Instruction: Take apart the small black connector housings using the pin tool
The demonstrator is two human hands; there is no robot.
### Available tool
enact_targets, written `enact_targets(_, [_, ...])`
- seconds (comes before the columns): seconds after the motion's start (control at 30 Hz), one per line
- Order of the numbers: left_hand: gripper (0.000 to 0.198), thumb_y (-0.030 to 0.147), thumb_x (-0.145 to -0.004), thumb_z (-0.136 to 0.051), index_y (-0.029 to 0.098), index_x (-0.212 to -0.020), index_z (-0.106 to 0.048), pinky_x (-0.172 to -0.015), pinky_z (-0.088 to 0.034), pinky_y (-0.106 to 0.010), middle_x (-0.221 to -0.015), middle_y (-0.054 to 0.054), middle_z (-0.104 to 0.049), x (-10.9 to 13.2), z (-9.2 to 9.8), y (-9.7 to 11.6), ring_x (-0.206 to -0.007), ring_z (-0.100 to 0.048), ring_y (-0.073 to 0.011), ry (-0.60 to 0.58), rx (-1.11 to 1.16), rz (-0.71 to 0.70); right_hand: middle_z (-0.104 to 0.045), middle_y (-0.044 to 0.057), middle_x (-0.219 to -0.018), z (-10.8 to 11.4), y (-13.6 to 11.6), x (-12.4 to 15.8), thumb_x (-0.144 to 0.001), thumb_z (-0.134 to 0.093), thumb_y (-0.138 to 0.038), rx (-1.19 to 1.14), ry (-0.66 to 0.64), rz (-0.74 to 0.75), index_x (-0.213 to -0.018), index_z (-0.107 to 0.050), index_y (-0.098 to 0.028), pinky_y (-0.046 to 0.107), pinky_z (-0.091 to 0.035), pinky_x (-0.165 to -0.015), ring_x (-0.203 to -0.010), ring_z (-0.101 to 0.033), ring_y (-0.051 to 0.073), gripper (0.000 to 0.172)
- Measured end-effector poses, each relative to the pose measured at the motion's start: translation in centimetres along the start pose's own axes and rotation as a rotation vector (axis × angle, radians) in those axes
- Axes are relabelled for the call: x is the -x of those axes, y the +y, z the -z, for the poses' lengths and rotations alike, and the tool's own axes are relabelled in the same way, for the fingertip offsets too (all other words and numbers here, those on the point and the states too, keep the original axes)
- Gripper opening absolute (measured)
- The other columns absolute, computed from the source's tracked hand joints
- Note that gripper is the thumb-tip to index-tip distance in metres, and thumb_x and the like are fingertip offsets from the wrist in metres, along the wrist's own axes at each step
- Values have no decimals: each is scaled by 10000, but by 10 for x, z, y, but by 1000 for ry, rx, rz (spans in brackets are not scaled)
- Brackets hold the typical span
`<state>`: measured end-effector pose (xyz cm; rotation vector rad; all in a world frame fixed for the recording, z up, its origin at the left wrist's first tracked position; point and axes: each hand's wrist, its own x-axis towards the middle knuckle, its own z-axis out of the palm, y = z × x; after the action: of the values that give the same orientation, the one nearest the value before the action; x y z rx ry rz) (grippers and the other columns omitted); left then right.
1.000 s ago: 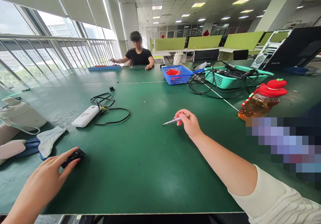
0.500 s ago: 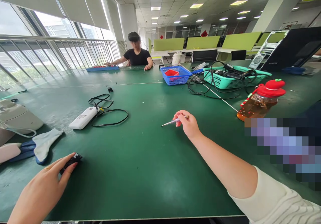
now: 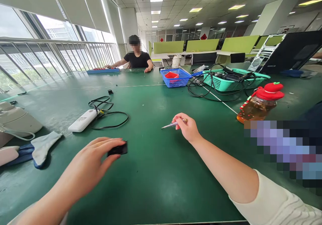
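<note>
Between the thumb and fingers of my left hand (image 3: 94, 163) is a small black rectangular block (image 3: 118, 149), its kind not clear. That hand is over the near left part of the green table (image 3: 161, 184). My right hand (image 3: 186, 126) is closed around a slim screwdriver (image 3: 173, 124) with a see-through handle, the metal tip pointing left. A white power bank (image 3: 84, 120) with a black cable (image 3: 114, 127) lies beyond my left hand.
Right of my right hand stands a red-lidded bottle (image 3: 260, 104). A blue basket (image 3: 176, 80) and a green basket of cables (image 3: 228, 84) sit farther back. A cloth (image 3: 45, 147) lies at left. Across the table sits another person (image 3: 138, 59).
My left hand has moved right and away from me, carrying the black block from the left side toward the middle. My right hand keeps its hold on the screwdriver, nearly still.
</note>
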<state>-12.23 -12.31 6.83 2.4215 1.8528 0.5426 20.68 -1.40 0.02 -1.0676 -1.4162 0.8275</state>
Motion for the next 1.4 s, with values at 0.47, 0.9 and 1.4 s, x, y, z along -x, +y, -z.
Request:
enact_targets(0.47, [349,195,-865,-607,268,-1194,-700,-1013,-493,-403,-1137,-41,-745,-146,-115,59,-1121,-625,-278,-108,141,-223,-674,25,-743,1,-14,11,-913,-491,-338,317,-92,295,-790,-618,-239,301,-483,-652,-671,-619,174,203])
enact_targets(0.9, [503,188,-830,-651,258,-1326,-606,-1040,-488,-427,-1184,-73,-710,-144,-125,49,-1149,-623,-259,-118,308,-202,-667,31,-754,-5,-16,14,-889,-475,-237,427,-210,480,-762,-590,-246,315,-504,-672,-684,-611,175,172])
enact_targets(1.4, [387,209,-860,-619,227,-1244,-665,-1057,-474,-413,-1234,-35,-715,-144,-127,49,-1153,-618,-256,-122,322,-270,-652,31,-751,-7,-14,15,-873,-496,-217,479,-279,567,-751,-608,-244,291,-492,-654,-666,-583,166,168])
